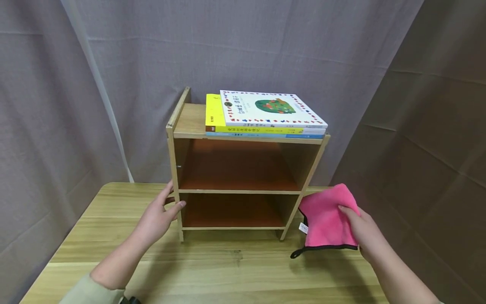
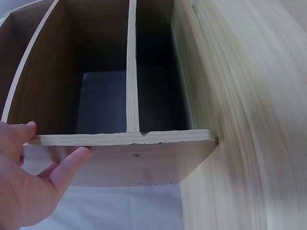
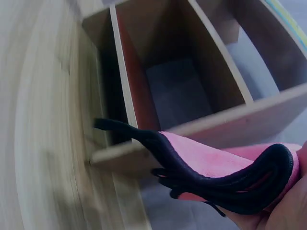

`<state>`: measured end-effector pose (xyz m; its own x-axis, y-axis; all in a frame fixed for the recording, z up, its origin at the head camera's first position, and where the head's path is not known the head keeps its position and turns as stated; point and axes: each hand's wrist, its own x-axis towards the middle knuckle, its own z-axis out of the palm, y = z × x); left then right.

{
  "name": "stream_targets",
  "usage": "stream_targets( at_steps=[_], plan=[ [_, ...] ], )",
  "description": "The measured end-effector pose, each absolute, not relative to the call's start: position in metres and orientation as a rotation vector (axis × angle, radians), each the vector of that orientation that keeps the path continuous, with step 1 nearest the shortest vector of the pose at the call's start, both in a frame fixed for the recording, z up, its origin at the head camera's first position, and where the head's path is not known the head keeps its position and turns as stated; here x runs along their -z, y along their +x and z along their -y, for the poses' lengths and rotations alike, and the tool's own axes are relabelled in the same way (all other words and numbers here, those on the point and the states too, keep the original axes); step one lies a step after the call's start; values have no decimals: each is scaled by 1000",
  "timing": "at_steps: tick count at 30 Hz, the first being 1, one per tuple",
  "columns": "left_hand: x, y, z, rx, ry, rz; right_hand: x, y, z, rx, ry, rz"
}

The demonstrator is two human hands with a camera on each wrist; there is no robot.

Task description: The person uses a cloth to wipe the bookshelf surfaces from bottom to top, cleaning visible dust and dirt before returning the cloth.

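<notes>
A small wooden bookshelf (image 1: pixel 235 192) stands on the table, with several books (image 1: pixel 273 110) stacked flat on its top. My left hand (image 1: pixel 156 216) holds its left side panel (image 2: pixel 124 158) low down. The thumb reaches onto the panel's front edge, while other fingers lie along the outer face. On the other side, my right hand (image 1: pixel 366 232) grips a folded pink cloth (image 1: pixel 328 219) with black trim, a hanging loop and a white tag. The cloth is beside the right side panel; in the right wrist view its folded edges (image 3: pixel 216 184) lie in front of the panel.
Wood-grain table (image 1: pixel 212 274) spreads under the shelf. Grey curtains (image 1: pixel 243 46) hang behind, and a darker fabric wall (image 1: pixel 429 169) closes off the right side. The shelf's middle board (image 1: pixel 239 191) divides the two open compartments.
</notes>
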<state>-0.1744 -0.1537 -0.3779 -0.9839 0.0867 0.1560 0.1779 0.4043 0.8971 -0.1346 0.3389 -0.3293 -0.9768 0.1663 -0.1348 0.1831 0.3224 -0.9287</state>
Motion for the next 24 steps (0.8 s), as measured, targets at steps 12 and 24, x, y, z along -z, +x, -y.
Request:
stream_targets(
  at_steps=[12,24],
  plan=[
    [378,-176,153,1688,-253,2533,321,-126,-287,2134,173,-2418],
    [378,-175,152,1692,-247,2538,322,-118,-237,2158,53,-2402]
  ],
)
